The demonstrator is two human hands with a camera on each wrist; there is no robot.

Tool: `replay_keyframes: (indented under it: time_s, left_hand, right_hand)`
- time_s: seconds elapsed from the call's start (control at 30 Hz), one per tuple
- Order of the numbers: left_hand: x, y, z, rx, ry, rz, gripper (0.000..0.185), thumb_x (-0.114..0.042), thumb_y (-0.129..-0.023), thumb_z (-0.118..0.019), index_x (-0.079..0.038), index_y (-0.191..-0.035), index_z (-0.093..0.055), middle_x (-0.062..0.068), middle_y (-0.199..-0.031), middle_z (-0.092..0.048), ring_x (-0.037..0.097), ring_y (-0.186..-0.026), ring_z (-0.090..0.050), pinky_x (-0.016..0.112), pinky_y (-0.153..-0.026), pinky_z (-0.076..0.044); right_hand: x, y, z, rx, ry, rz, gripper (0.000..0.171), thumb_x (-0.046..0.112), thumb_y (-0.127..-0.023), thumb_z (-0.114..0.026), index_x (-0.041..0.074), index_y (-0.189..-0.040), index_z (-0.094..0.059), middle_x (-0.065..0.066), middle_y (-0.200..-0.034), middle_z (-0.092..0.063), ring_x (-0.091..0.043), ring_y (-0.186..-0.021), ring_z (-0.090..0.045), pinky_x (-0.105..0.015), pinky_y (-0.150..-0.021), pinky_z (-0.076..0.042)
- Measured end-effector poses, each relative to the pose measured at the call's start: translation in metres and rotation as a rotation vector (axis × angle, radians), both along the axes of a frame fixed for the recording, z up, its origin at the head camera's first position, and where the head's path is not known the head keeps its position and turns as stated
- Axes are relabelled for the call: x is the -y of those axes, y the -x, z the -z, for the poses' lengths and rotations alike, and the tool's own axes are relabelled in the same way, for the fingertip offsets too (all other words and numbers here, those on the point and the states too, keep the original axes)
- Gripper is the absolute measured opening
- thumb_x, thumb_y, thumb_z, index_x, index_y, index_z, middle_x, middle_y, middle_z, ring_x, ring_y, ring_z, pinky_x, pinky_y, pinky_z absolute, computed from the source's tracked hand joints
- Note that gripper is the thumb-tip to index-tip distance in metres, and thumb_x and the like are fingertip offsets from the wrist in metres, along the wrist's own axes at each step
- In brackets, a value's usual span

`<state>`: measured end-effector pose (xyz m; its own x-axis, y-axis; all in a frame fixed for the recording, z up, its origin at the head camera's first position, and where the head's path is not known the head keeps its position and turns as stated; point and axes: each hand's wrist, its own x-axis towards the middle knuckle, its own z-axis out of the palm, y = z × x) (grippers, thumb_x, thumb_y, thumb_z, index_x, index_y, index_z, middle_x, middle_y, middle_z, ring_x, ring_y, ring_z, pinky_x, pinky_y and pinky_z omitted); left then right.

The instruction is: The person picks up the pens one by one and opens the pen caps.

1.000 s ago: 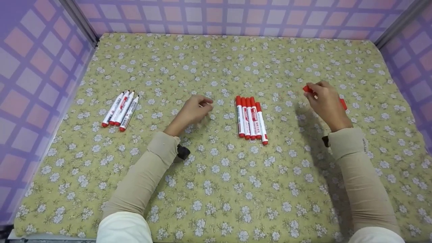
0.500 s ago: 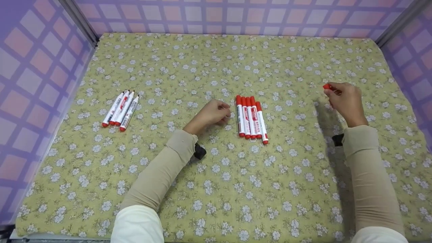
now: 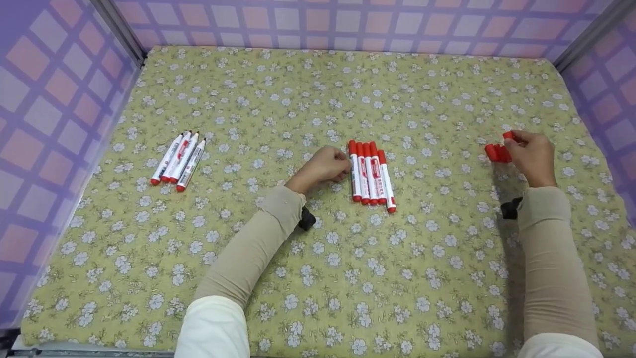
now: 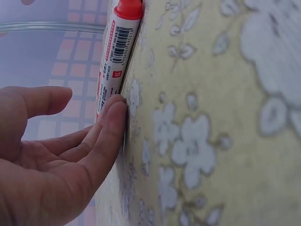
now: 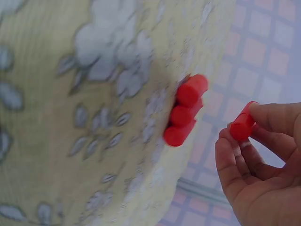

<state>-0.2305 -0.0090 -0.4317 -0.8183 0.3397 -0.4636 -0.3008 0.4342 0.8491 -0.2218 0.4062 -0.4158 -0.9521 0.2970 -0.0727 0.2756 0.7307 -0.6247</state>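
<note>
My right hand [image 3: 534,155] pinches a red marker cap [image 5: 242,126] between thumb and fingers, held above the cloth. Three more red caps [image 5: 181,115] lie side by side on the cloth to its left. In the middle, several capped red-and-white markers [image 3: 366,174] form a row, caps pointing away from me. My left hand [image 3: 325,166] is at the left side of this row. The left wrist view shows its thumb and fingers apart, fingertips [image 4: 116,110] right at the nearest marker [image 4: 117,52].
At the left lie several uncapped white markers [image 3: 178,158], dark tips pointing away. A yellow floral cloth [image 3: 308,278] covers the table. Purple checked panels [image 3: 318,22] border the back and both sides.
My right hand has carried the cap rightward and back beside the other caps, which came into view. My left hand has slid right to the row of capped markers.
</note>
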Motion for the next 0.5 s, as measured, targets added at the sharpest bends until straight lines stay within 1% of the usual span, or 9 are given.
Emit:
replay_keyframes:
  time_s: [0.13, 0.2, 0.37, 0.43, 0.5]
  left_hand:
    - [-0.007, 0.003, 0.001, -0.033, 0.062, 0.02, 0.025, -0.021, -0.098, -0.051, 0.0, -0.108, -0.062, 0.006, -0.086, -0.059, 0.014, -0.069, -0.055, 0.025, -0.061, -0.046]
    - [-0.009, 0.004, 0.001, -0.051, 0.095, 0.023, 0.023, -0.022, -0.097, -0.052, -0.002, -0.104, -0.061, 0.004, -0.083, -0.057, 0.013, -0.067, -0.053, 0.025, -0.059, -0.045]
    - [-0.013, 0.005, 0.003, -0.072, 0.126, 0.013, 0.016, -0.021, -0.096, -0.053, -0.006, -0.093, -0.058, 0.002, -0.076, -0.054, 0.013, -0.061, -0.049, 0.025, -0.055, -0.042]
    - [-0.013, 0.005, 0.003, -0.089, 0.137, 0.017, 0.017, -0.02, -0.096, -0.054, -0.006, -0.087, -0.058, 0.002, -0.072, -0.052, 0.012, -0.057, -0.047, 0.024, -0.053, -0.041]
    - [-0.013, 0.006, 0.003, -0.102, 0.132, 0.02, 0.02, -0.019, -0.095, -0.056, -0.005, -0.082, -0.058, 0.002, -0.067, -0.051, 0.012, -0.054, -0.045, 0.025, -0.052, -0.039]
  right_hand:
    - [-0.008, -0.001, 0.005, 0.052, 0.013, 0.04, 0.054, 0.034, -0.099, -0.044, 0.0, -0.142, -0.044, -0.027, -0.135, -0.052, -0.003, -0.086, -0.05, -0.005, -0.06, -0.039]
    - [-0.011, -0.002, 0.007, 0.078, 0.024, 0.056, 0.055, 0.035, -0.099, -0.043, 0.001, -0.143, -0.043, -0.027, -0.136, -0.051, -0.008, -0.092, -0.052, -0.007, -0.061, -0.04]
    - [-0.022, -0.002, 0.012, 0.14, 0.052, 0.082, 0.06, 0.039, -0.098, -0.043, 0.002, -0.145, -0.039, -0.026, -0.142, -0.045, -0.019, -0.107, -0.054, -0.009, -0.062, -0.041]
    - [-0.026, -0.003, 0.013, 0.165, 0.073, 0.078, 0.062, 0.04, -0.098, -0.043, 0.001, -0.146, -0.038, -0.027, -0.144, -0.043, -0.018, -0.109, -0.054, -0.008, -0.063, -0.042]
    - [-0.03, -0.002, 0.013, 0.184, 0.1, 0.074, 0.064, 0.041, -0.097, -0.044, 0.0, -0.146, -0.037, -0.027, -0.144, -0.043, -0.015, -0.106, -0.055, -0.009, -0.065, -0.044]
